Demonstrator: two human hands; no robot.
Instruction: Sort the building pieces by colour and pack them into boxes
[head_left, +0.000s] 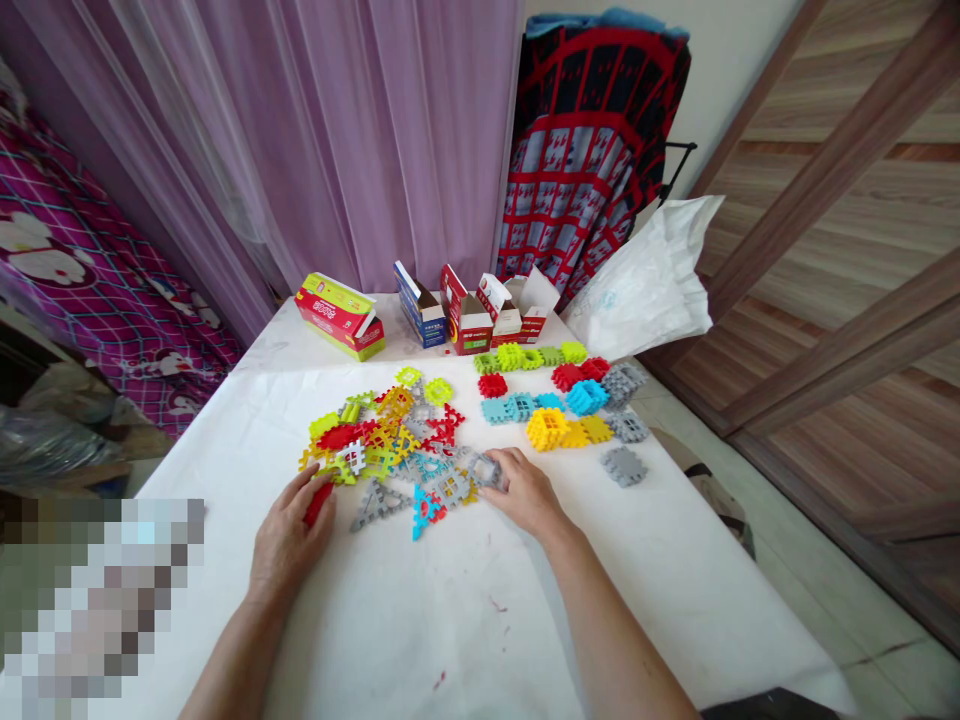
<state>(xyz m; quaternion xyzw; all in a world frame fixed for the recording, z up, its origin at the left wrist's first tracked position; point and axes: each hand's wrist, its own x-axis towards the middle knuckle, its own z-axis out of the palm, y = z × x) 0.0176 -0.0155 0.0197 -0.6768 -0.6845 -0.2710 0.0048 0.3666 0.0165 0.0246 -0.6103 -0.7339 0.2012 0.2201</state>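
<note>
A mixed pile of interlocking plastic building pieces (390,437) lies on the white-covered table. At the pile's near left edge, my left hand (289,530) curls its thumb and fingers round a red building piece (319,503). My right hand (529,490) pinches a grey building piece (486,470) at the right edge of the pile. Close to both hands are a grey triangular piece (379,503) and a blue triangular piece (424,510). Right of the pile, pieces lie grouped by colour: green (525,357), red (577,374), light blue (585,397), yellow (551,429) and grey (624,466).
Along the back of the table stand a red-and-green box (341,318), a blue box (420,308) and open red boxes (469,325). A white plastic bag (645,280) rests at the back right corner. Purple curtains (360,130) hang behind the table (480,630).
</note>
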